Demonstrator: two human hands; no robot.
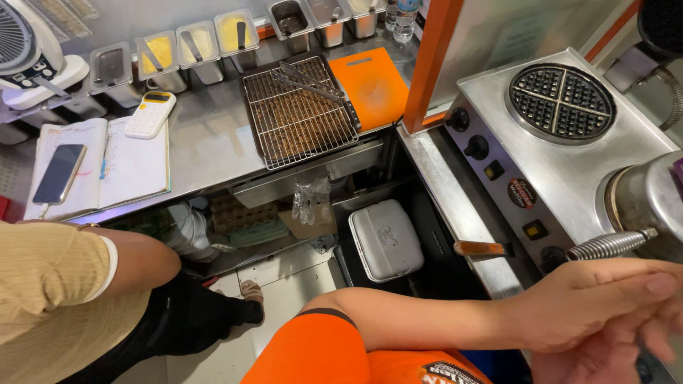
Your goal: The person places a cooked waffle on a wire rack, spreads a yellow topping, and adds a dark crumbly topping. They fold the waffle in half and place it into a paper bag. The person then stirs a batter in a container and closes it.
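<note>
a: where are our hands?

b: bottom right corner, stacked. left hand (590, 302) reaches across from the orange sleeve, fingers stretched flat and together, lying over the right hand (605, 355). right is mostly hidden underneath, only curled fingers show. we can't tell if either one has hold of anything.

a: nearest thing?

b: coiled metal spring handle (610, 245), ribbed and shiny, just above the left knuckles, close but we can't confirm touch. it runs up-right into a round brushed-steel lid (644, 199).

a: and beyond that?

b: further up from the hands, a round waffle plate (562, 101), dark cast grid split in four quadrants, set in a flat stainless housing (569, 167) with black knobs on its slanted front. left of the wrist, a short wooden-handled tool (480, 248) on the steel ledge.

a: far side?

b: well apart, up-left: wire cooling rack (299, 114) with metal tongs (309, 82) on it, flat orange cutting board (373, 82) beside it. another person's bare arm (135, 259), beige ribbed sleeve, far left.
</note>
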